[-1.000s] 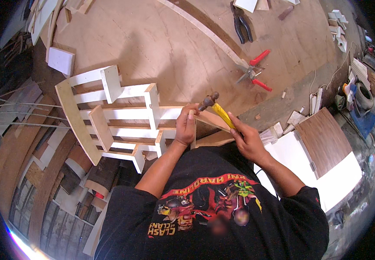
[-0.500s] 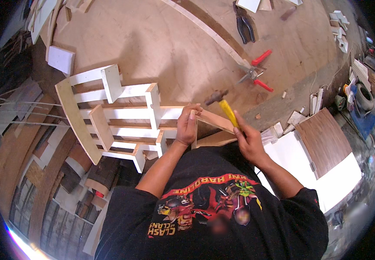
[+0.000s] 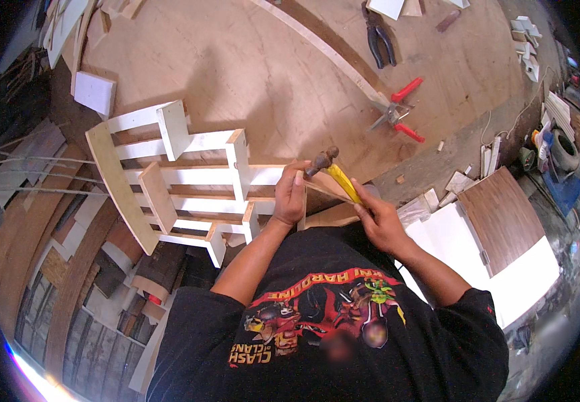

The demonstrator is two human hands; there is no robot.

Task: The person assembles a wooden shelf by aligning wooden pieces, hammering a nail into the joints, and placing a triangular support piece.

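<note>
My right hand point(image 3: 380, 218) is closed around the yellow handle of a hammer point(image 3: 342, 182). The dark metal hammer head is right beside the fingertips of my left hand point(image 3: 290, 195). Those left fingers are closed on the edge of a narrow wooden board point(image 3: 302, 211), at the right end of a white slatted wooden frame point(image 3: 199, 175). Whether a nail is between the fingertips cannot be made out. Close to my torso, a bare wood piece point(image 3: 333, 216) lies partly under the hammer and right hand.
Beyond my hands, red-handled pliers point(image 3: 397, 114) and dark-handled pliers point(image 3: 378, 41) lie on the brown work surface point(image 3: 256, 74), near a long thin strip point(image 3: 323, 50). A white block point(image 3: 94, 94) sits far left. White and brown panels point(image 3: 504, 221) are at right.
The hammer head has come left and down, close to my left fingertips. My right hand has shifted slightly left with it, while my left hand and the frame hold their place.
</note>
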